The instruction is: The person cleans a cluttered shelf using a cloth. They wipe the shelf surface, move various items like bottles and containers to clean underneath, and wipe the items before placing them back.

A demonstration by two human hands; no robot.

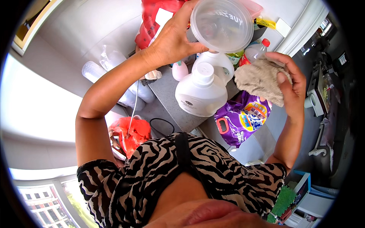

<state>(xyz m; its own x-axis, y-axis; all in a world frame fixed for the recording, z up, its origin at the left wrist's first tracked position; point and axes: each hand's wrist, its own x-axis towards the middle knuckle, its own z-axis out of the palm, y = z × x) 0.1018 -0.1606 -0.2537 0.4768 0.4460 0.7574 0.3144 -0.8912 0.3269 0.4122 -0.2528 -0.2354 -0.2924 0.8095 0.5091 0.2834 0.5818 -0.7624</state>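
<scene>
My left hand point(174, 40) grips a round clear plastic tub point(221, 27) by its side, thumb under the near rim. The tub bears white lettering. In my right hand point(293, 82) is a crumpled beige cloth point(259, 78), pinched between thumb and fingers just right of the tub and apart from it. Below the tub, a large white detergent jug point(201, 92) with a white cap stands on a grey countertop point(166, 91). A second white jug point(218, 64) with a handle is partly hidden behind it.
A purple detergent bag point(243, 119) is beyond the counter's right edge. Around the jugs are a pink bottle point(179, 70), a red-capped clear bottle point(255, 51) and a red bag point(148, 25). Clear plastic rolls point(94, 71) and a red plastic bag point(132, 134) lie left.
</scene>
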